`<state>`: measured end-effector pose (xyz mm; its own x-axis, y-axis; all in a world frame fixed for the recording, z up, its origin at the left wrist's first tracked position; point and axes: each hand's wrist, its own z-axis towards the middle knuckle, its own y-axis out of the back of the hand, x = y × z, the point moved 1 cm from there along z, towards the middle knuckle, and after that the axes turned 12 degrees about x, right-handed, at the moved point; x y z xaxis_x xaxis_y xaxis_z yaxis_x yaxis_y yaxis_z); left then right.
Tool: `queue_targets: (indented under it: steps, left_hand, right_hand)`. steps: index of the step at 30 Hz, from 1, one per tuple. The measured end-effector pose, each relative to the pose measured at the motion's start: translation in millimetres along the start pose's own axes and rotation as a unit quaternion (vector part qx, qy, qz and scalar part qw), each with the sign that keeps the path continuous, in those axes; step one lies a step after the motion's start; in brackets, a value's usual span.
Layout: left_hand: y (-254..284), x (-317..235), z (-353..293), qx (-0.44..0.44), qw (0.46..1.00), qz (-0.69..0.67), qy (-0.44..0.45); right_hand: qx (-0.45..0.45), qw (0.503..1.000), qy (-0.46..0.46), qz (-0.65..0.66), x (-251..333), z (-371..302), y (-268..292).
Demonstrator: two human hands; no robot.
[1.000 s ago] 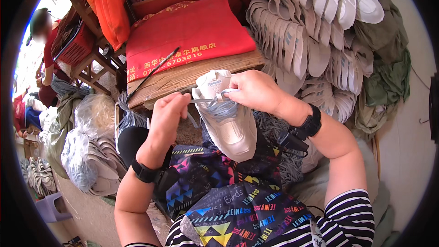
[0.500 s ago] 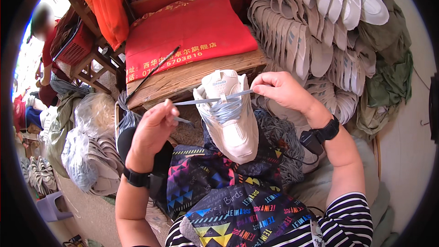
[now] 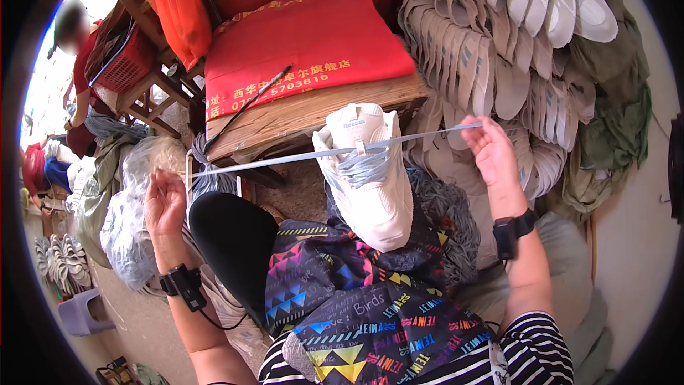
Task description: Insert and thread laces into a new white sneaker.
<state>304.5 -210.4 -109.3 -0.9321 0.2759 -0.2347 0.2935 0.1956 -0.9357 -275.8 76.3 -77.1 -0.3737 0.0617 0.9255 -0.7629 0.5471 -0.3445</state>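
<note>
A white sneaker point(image 3: 374, 207) stands toe toward me above my lap, by the front edge of the wooden bench. Pale blue-grey lacing crosses its front, and a shoelace point(image 3: 285, 162) runs through the loop on its tongue. My left hand point(image 3: 165, 203) is out at the left, its fingers closed on one end of the lace. At the right, my right hand point(image 3: 491, 150) pinches the other end. Between both hands the lace is stretched nearly straight, longer on the left side. What supports the sneaker from below is hidden.
On the wooden bench point(image 3: 313, 117) lie a red bag point(image 3: 306, 43) and a thin black rod point(image 3: 249, 107). Stacked shoe uppers point(image 3: 449, 50) pile up at the right. A bundle of grey laces point(image 3: 449, 214) hangs beside the sneaker. Far left, a person point(image 3: 82, 64) in red is near a basket.
Both hands have moved apart, the left one farther out and down, drawing the lace out long on both sides. The sneaker stays upright in about the same place.
</note>
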Motion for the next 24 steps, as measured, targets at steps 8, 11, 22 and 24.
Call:
queue_targets:
  steps: [8,11,22,24]
  left_hand:
    - [-62,51,-42,0.085,0.938,0.329,-0.068]
    - [-71,99,-58,0.101,0.802,0.586,-0.057]
    - [-86,248,-77,0.22,0.861,0.446,0.105]
    - [-86,253,-82,0.221,0.839,0.48,0.129]
  right_hand:
    - [-0.21,0.962,0.044,0.167,-1,-15,135]
    - [-0.146,0.983,-0.043,0.099,-10,-25,91]
    - [0.192,0.969,-0.052,-0.15,-28,-9,-90]
    - [0.209,0.957,-0.052,-0.192,-25,-10,-96]
